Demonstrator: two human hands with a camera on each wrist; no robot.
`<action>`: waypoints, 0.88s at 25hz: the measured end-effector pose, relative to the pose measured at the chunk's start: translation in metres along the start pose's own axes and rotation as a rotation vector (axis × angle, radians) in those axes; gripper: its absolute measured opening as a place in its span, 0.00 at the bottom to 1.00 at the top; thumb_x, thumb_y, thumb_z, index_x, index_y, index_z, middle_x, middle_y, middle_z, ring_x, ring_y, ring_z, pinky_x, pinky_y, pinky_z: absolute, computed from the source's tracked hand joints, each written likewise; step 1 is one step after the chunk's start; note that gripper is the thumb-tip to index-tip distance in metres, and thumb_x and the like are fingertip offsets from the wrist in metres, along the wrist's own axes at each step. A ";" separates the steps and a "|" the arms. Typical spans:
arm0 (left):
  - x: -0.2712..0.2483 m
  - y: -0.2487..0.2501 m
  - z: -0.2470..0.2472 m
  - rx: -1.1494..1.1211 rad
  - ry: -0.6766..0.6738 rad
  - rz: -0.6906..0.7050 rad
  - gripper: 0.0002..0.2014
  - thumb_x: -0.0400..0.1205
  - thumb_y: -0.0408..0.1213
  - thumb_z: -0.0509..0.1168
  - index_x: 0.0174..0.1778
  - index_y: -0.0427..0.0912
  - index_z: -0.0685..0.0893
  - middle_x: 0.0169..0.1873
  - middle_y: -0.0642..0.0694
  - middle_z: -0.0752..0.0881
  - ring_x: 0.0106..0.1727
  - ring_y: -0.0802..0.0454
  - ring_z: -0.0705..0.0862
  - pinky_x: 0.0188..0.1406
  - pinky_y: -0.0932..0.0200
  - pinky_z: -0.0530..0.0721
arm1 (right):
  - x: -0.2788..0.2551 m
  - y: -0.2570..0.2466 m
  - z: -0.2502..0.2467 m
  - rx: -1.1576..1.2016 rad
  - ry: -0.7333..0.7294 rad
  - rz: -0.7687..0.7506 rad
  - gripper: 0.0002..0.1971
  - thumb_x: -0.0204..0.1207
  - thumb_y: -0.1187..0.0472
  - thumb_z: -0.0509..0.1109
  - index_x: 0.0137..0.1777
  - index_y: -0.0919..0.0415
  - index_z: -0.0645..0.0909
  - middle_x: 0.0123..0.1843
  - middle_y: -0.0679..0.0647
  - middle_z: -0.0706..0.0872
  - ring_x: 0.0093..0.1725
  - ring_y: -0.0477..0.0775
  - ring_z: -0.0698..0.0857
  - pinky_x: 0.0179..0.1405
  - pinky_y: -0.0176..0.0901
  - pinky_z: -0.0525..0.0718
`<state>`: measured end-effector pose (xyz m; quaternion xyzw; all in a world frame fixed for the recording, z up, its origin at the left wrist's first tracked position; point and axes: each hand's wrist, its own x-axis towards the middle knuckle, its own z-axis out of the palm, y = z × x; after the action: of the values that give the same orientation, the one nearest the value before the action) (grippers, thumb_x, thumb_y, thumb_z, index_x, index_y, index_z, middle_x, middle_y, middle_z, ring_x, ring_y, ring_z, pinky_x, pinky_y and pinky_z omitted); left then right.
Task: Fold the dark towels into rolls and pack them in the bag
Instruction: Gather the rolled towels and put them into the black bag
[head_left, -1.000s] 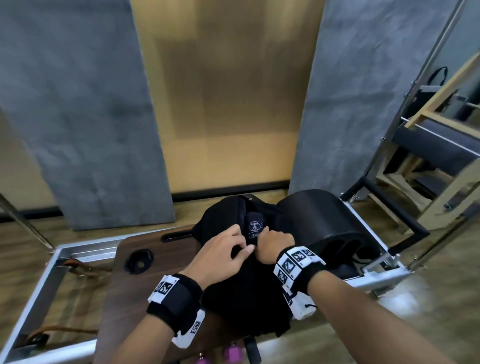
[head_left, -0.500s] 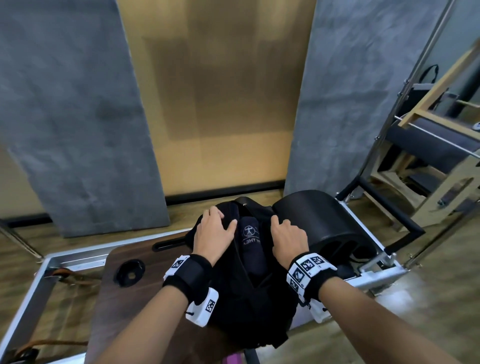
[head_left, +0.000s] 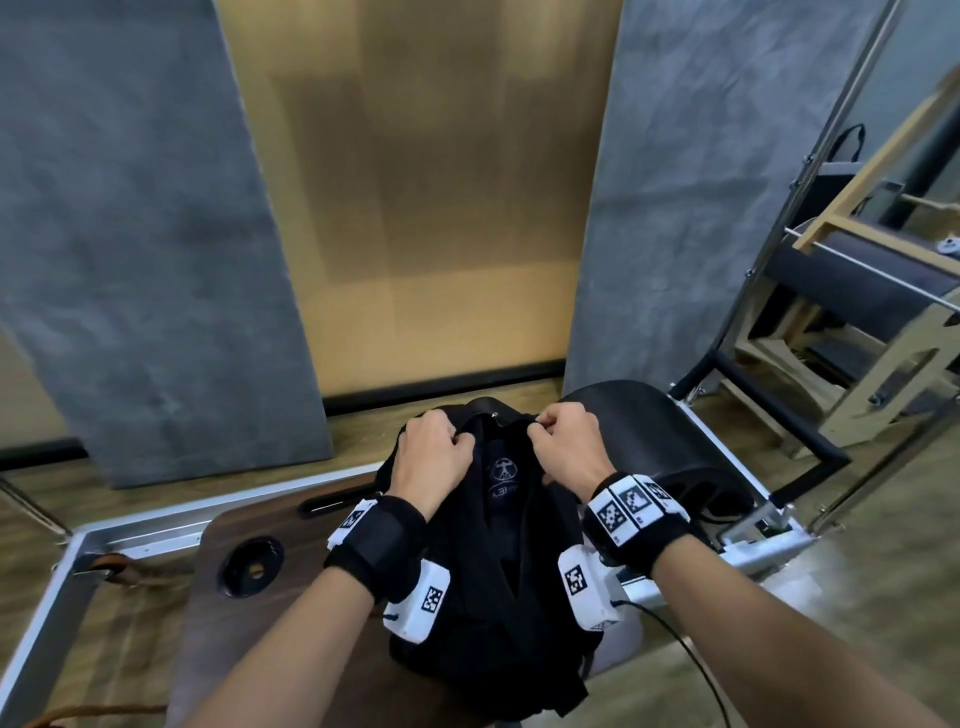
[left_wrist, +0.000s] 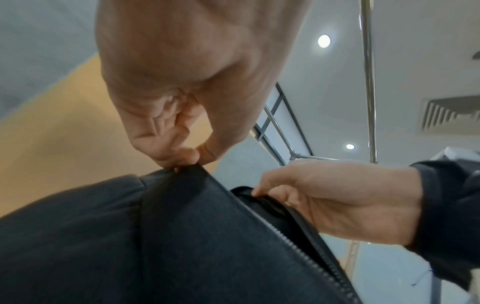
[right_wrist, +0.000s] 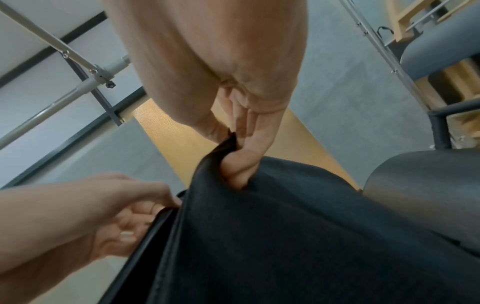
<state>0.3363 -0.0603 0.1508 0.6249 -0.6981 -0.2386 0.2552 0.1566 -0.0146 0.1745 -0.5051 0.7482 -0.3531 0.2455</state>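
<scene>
**Both hands at bag mouth, edges pinched**

Bag (head_left: 498, 613), black, sits on the wooden board (head_left: 218, 639) just left of the black barrel (head_left: 644, 441). Left hand (head_left: 434, 457) pinches the left edge of the opening between thumb and curled fingers (left_wrist: 168, 152). Right hand (head_left: 563, 449) pinches the right edge likewise, fabric bunched under its fingers (right_wrist: 241, 164). Zip teeth run along the edge in the left wrist view. Rolled towel (head_left: 506, 499), dark with a pale logo, lies inside the opening between the hands.
</scene>
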 end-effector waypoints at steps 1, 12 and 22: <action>0.000 0.001 0.002 -0.009 -0.015 0.018 0.09 0.79 0.40 0.66 0.39 0.38 0.82 0.39 0.39 0.87 0.47 0.33 0.85 0.46 0.44 0.85 | -0.001 -0.001 0.007 0.005 -0.029 -0.026 0.11 0.81 0.63 0.66 0.41 0.65 0.86 0.37 0.62 0.90 0.20 0.53 0.88 0.22 0.45 0.89; 0.011 -0.005 0.023 0.077 -0.527 0.047 0.09 0.76 0.36 0.62 0.46 0.41 0.87 0.35 0.43 0.92 0.32 0.47 0.92 0.29 0.55 0.91 | 0.004 0.013 0.035 -0.014 -0.478 0.017 0.19 0.88 0.51 0.67 0.46 0.66 0.90 0.33 0.62 0.91 0.30 0.59 0.92 0.38 0.51 0.93; 0.083 -0.022 0.014 -0.141 -0.112 0.113 0.15 0.85 0.42 0.70 0.33 0.42 0.87 0.30 0.47 0.89 0.36 0.45 0.87 0.40 0.54 0.83 | 0.080 0.005 0.031 0.053 -0.298 0.175 0.08 0.81 0.67 0.78 0.43 0.73 0.89 0.31 0.63 0.90 0.28 0.60 0.92 0.37 0.53 0.95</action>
<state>0.3361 -0.1454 0.1310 0.5508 -0.7269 -0.3068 0.2723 0.1466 -0.0965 0.1508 -0.4783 0.7349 -0.2714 0.3968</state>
